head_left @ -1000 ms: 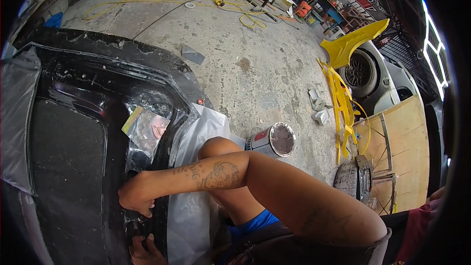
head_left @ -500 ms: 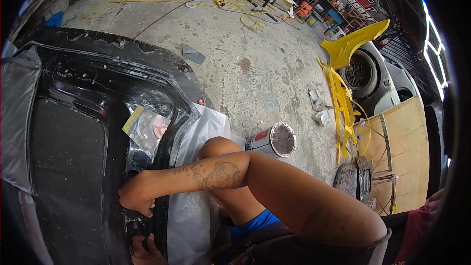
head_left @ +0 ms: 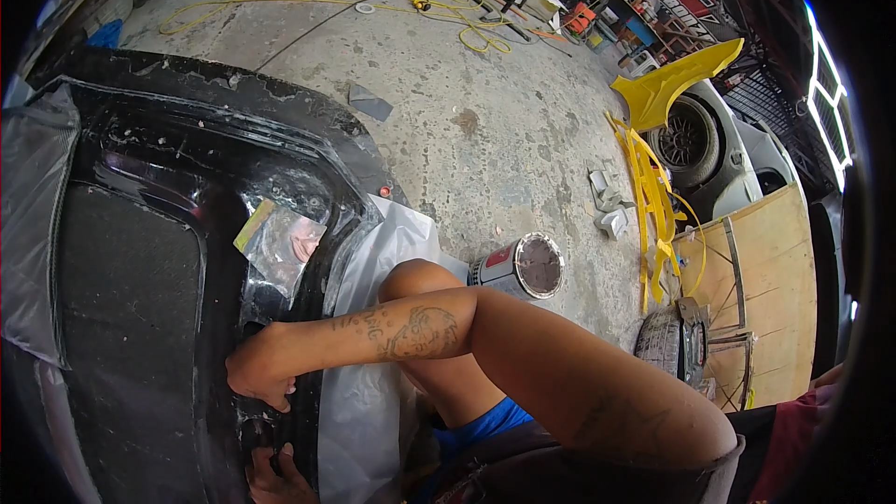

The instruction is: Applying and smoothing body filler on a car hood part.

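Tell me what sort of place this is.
Likely a car body workshop: a scuffed black panel up close, a curved yellow panel and a car wheel beyond point to it.

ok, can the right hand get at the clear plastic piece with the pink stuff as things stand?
Probably yes: the plastic piece lies on the black panel just beyond the right hand, nothing visible blocking it; whether that hand holds something is unclear.

Packet [head_left: 280,241] on panel [head_left: 131,271], can [head_left: 509,268] on floor [head_left: 420,149], right of panel
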Demonstrator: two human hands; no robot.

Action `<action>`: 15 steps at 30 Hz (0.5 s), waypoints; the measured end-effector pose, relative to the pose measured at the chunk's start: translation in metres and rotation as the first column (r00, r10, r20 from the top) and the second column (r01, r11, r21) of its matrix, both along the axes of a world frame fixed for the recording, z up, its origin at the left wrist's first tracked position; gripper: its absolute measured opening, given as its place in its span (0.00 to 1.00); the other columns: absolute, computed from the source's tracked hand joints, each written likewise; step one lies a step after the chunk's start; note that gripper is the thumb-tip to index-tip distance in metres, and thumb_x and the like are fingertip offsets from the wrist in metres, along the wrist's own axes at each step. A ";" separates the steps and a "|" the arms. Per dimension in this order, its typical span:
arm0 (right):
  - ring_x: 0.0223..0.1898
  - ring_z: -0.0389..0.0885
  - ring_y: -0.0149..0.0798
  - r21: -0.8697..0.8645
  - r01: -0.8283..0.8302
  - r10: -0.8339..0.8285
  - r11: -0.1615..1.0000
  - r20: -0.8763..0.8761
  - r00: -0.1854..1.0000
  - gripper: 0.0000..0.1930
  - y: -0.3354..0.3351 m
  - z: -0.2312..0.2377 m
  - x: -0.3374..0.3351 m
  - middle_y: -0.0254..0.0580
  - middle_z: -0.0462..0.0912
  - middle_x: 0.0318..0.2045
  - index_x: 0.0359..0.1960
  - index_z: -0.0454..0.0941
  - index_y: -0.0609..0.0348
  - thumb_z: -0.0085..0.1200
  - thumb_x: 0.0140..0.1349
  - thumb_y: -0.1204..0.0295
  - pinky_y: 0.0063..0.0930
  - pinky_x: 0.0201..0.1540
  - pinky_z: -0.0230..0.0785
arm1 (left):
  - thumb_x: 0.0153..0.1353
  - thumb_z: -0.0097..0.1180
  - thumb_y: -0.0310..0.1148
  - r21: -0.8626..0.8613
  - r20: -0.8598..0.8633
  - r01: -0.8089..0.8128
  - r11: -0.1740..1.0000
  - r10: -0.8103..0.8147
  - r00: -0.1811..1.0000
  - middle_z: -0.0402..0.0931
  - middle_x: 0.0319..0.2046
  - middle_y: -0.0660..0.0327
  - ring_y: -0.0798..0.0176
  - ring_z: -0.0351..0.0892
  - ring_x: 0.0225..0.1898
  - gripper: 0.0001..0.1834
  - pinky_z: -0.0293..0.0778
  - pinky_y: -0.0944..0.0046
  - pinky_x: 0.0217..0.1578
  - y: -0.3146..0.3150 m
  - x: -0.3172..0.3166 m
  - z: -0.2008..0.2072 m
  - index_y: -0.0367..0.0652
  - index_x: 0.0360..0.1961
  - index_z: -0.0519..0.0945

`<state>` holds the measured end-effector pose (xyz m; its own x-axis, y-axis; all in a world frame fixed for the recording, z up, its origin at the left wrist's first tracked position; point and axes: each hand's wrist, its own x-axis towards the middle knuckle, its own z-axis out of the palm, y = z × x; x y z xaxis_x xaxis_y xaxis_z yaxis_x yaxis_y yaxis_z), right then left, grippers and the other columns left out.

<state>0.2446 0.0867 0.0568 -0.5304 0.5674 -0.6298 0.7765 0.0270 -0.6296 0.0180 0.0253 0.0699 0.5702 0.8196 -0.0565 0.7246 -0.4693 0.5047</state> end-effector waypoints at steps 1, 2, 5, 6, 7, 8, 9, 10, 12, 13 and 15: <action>0.26 0.84 0.46 0.000 -0.001 0.001 1.000 -0.001 1.000 0.15 0.000 0.000 0.000 0.47 0.83 0.27 0.29 0.82 0.68 0.70 0.49 0.67 0.38 0.26 0.80 | 0.62 0.64 0.39 0.000 -0.001 -0.001 1.000 0.001 1.000 0.76 0.22 0.49 0.44 0.73 0.23 0.12 0.69 0.50 0.24 0.000 0.000 0.000 0.41 0.29 0.79; 0.26 0.84 0.46 0.004 -0.005 0.005 1.000 0.002 1.000 0.15 0.000 0.000 0.000 0.47 0.83 0.27 0.29 0.82 0.68 0.70 0.49 0.67 0.37 0.26 0.80 | 0.62 0.63 0.39 0.003 0.001 0.011 1.000 -0.011 1.000 0.76 0.22 0.48 0.43 0.74 0.23 0.13 0.69 0.50 0.25 0.001 0.000 0.000 0.41 0.30 0.79; 0.26 0.84 0.45 0.009 -0.008 0.008 1.000 0.001 1.000 0.15 0.000 -0.001 0.000 0.47 0.83 0.27 0.29 0.82 0.68 0.70 0.49 0.66 0.37 0.26 0.80 | 0.62 0.63 0.40 -0.005 -0.005 0.005 1.000 -0.005 1.000 0.76 0.23 0.47 0.42 0.74 0.24 0.13 0.69 0.50 0.25 0.000 0.001 0.001 0.41 0.30 0.79; 0.26 0.84 0.45 0.010 -0.004 0.004 1.000 -0.002 1.000 0.15 0.000 -0.001 0.000 0.47 0.83 0.27 0.29 0.82 0.68 0.70 0.49 0.66 0.37 0.26 0.80 | 0.62 0.63 0.40 -0.018 -0.012 -0.013 1.000 0.013 1.000 0.76 0.23 0.47 0.42 0.74 0.24 0.13 0.69 0.49 0.26 0.000 0.002 0.002 0.41 0.30 0.79; 0.26 0.84 0.45 0.010 -0.005 0.005 1.000 -0.003 1.000 0.15 0.001 -0.004 -0.001 0.47 0.83 0.27 0.29 0.82 0.68 0.70 0.49 0.66 0.37 0.26 0.80 | 0.62 0.63 0.40 -0.018 -0.013 -0.013 1.000 0.013 1.000 0.76 0.23 0.47 0.42 0.74 0.24 0.13 0.69 0.49 0.26 0.000 0.002 0.003 0.41 0.30 0.79; 0.26 0.84 0.45 0.015 -0.019 0.019 1.000 -0.001 1.000 0.15 0.002 -0.006 -0.002 0.47 0.83 0.27 0.29 0.82 0.68 0.70 0.49 0.66 0.37 0.26 0.80 | 0.62 0.63 0.40 -0.030 -0.004 -0.013 0.999 0.013 1.000 0.76 0.23 0.47 0.41 0.75 0.25 0.14 0.69 0.49 0.26 0.000 0.003 0.004 0.40 0.30 0.79; 0.26 0.84 0.45 0.021 -0.033 0.033 0.999 0.002 0.999 0.15 0.002 -0.008 -0.002 0.47 0.83 0.27 0.29 0.82 0.68 0.70 0.48 0.66 0.37 0.26 0.80 | 0.62 0.63 0.41 -0.042 0.005 -0.013 0.999 0.013 1.000 0.76 0.24 0.47 0.41 0.75 0.25 0.14 0.69 0.48 0.26 0.000 0.003 0.005 0.40 0.30 0.79; 0.26 0.84 0.45 0.022 -0.034 0.034 0.999 0.001 0.999 0.15 0.002 -0.011 -0.002 0.47 0.83 0.27 0.29 0.82 0.68 0.70 0.48 0.66 0.37 0.26 0.80 | 0.62 0.63 0.41 -0.041 0.005 -0.013 0.999 0.014 1.000 0.76 0.24 0.47 0.41 0.75 0.25 0.14 0.69 0.48 0.26 0.000 0.003 0.004 0.40 0.30 0.79; 0.25 0.86 0.39 0.086 0.007 -0.008 0.996 0.007 1.000 0.11 0.000 -0.010 -0.003 0.41 0.85 0.20 0.20 0.84 0.62 0.70 0.44 0.67 0.34 0.31 0.79 | 0.62 0.62 0.42 -0.010 0.004 -0.008 1.000 0.008 1.000 0.77 0.24 0.47 0.41 0.75 0.26 0.15 0.69 0.47 0.26 0.000 0.001 0.002 0.40 0.30 0.79; 0.25 0.86 0.39 0.087 0.004 -0.005 0.996 0.005 1.000 0.11 -0.001 -0.009 -0.003 0.41 0.85 0.20 0.20 0.84 0.62 0.70 0.44 0.67 0.34 0.31 0.79 | 0.62 0.62 0.42 -0.009 0.001 -0.012 1.000 0.012 1.000 0.77 0.24 0.47 0.41 0.75 0.26 0.15 0.69 0.47 0.26 0.001 0.000 0.002 0.40 0.30 0.79; 0.25 0.86 0.39 0.076 0.029 -0.030 0.997 0.010 1.000 0.11 -0.002 -0.005 -0.001 0.40 0.85 0.20 0.20 0.85 0.62 0.70 0.44 0.66 0.33 0.31 0.79 | 0.62 0.62 0.42 -0.067 -0.008 -0.015 0.998 0.015 1.000 0.77 0.24 0.47 0.40 0.76 0.26 0.15 0.69 0.47 0.27 0.002 0.000 0.001 0.41 0.30 0.79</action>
<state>0.2439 0.0847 0.0522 -0.5062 0.6289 -0.5901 0.7845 0.0516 -0.6180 0.0183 0.0269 0.0711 0.5571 0.8223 -0.1161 0.7354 -0.4236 0.5289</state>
